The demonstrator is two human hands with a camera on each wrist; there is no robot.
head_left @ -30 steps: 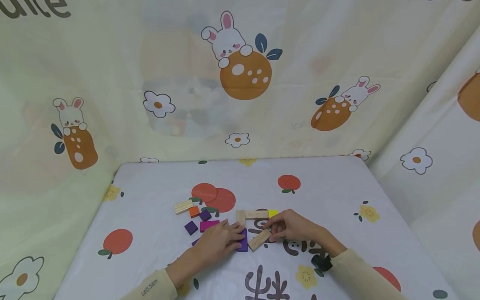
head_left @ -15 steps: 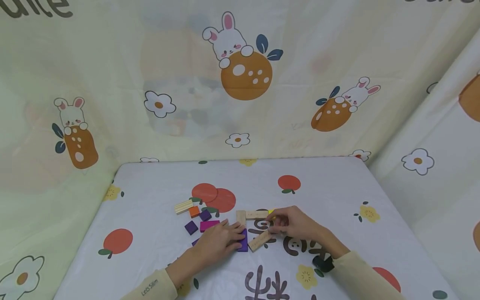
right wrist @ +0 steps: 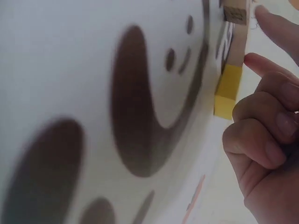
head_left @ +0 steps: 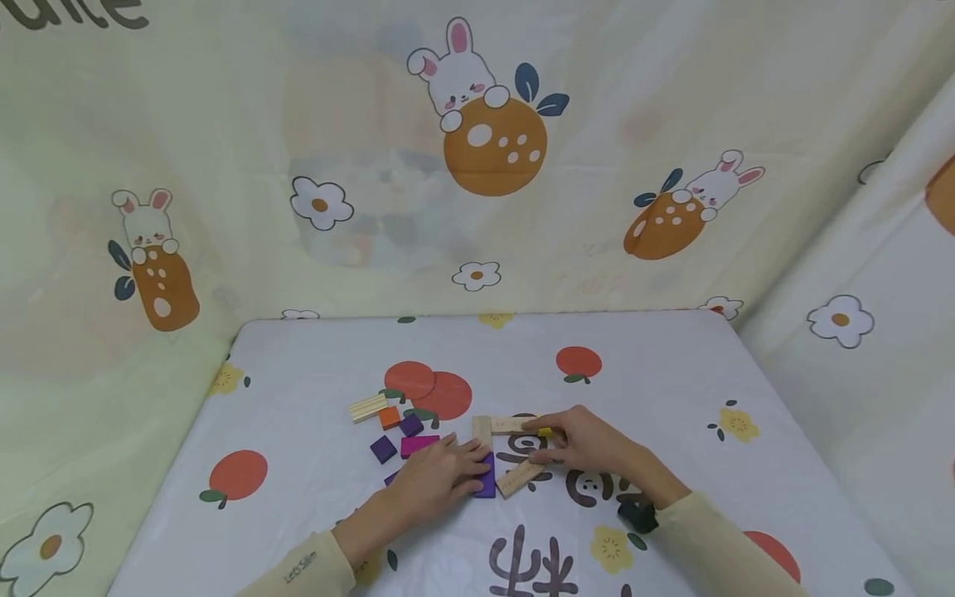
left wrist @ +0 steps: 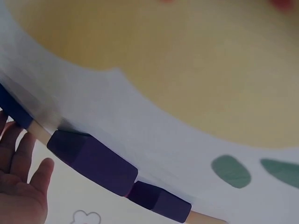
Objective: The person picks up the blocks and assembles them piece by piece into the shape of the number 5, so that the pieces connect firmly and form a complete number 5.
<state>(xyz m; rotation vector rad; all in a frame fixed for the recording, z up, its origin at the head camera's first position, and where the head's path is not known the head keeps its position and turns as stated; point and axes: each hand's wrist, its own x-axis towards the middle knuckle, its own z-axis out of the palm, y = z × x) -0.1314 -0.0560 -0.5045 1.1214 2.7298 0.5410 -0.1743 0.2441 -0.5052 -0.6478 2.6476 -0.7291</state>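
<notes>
Covering the work surface is a white cloth (head_left: 656, 398) printed with red fruit, yellow flowers and dark lettering. Behind it hangs a pale curtain (head_left: 373, 124) bearing rabbits and flowers; a similar panel (head_left: 858, 398) slopes along the right side. At left on the cloth lie a ribbed row of plain sticks (head_left: 369, 408), an orange block (head_left: 390, 418), a dark purple cube (head_left: 384, 449) and a magenta block (head_left: 418, 446), the last just beside the left hand.

Left hand (head_left: 440, 473): fingers extended and slightly spread, tips resting on the purple block (head_left: 487, 485); nothing gripped. The purple block lies end to end with the upright-running wooden block (head_left: 482, 429).

Right hand (head_left: 589, 444): index finger and thumb extended and apart; other three fingers curled loosely, holding nothing. The index fingertip meets the crosswise wooden block (head_left: 509, 425) near its right end, where the yellow block (right wrist: 229, 88) adjoins. The thumb tip is at the far end of the slanted wooden block (head_left: 520, 478); contact cannot be confirmed.
</notes>
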